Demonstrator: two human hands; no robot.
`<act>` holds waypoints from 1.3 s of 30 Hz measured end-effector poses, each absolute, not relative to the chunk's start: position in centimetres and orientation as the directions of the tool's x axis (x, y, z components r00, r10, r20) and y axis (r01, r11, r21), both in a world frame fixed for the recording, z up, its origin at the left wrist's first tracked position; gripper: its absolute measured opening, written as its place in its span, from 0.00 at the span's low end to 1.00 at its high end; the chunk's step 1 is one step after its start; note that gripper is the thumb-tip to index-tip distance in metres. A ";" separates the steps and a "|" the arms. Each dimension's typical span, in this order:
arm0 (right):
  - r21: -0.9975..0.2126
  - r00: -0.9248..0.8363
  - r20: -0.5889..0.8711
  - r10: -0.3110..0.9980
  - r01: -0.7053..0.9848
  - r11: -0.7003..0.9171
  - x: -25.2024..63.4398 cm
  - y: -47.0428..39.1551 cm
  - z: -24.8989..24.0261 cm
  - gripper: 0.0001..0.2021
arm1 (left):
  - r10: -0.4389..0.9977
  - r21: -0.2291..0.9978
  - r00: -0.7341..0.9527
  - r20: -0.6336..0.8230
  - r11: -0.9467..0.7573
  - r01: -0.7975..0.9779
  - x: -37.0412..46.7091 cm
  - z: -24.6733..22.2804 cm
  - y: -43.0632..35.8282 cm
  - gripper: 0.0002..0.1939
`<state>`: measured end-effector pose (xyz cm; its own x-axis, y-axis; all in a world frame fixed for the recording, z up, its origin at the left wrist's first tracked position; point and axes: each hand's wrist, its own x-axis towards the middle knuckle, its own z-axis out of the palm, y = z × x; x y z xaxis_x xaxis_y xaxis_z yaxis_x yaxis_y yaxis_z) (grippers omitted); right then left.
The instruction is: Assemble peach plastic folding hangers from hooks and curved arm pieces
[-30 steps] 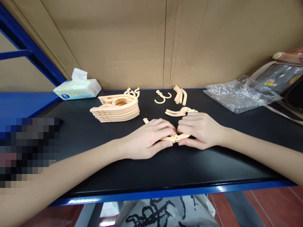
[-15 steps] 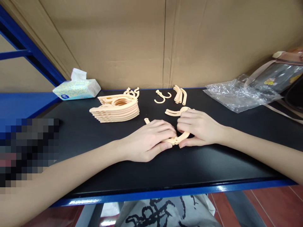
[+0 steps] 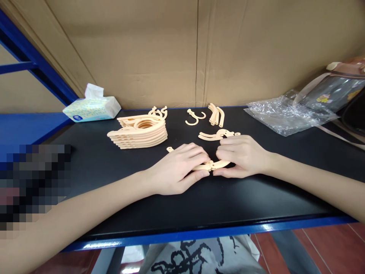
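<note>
Peach plastic hanger pieces sit pinched between your two hands near the middle of the black table, and you look partway through the work: a stack of finished hangers lies behind your left hand, while loose hooks, curved arms and another part-built piece wait behind your right. Your left hand lies palm down, its grip closed on the left arm piece. Your right hand mirrors it, fingers curled and closed on the right piece, the knuckles nearly meeting.
</note>
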<state>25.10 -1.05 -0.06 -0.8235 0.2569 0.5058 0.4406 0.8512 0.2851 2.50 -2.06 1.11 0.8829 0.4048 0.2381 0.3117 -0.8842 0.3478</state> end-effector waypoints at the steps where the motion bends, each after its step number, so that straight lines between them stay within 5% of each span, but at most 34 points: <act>1: 0.288 -0.814 0.518 0.262 0.455 0.843 25.1 -1.1 -0.1 0.22 | 0.409 0.345 0.880 0.241 -0.884 0.316 2.5 1.1 -2.0 0.10; 11: 0.218 -0.733 0.567 0.376 0.574 0.789 25.8 -0.3 -0.2 0.24 | 0.431 0.323 0.863 0.264 -0.882 0.342 2.6 1.1 -2.2 0.12; 39: 0.268 -0.764 0.590 0.263 0.493 0.828 25.2 -1.0 0.1 0.19 | 0.459 0.328 0.802 0.382 -0.879 0.347 2.5 1.0 -2.3 0.09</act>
<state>25.22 -1.01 0.07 -0.7635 0.2634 0.5896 0.4928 0.8277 0.2683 2.47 -2.26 1.03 0.8024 0.4590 0.3815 0.3470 -0.8788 0.3276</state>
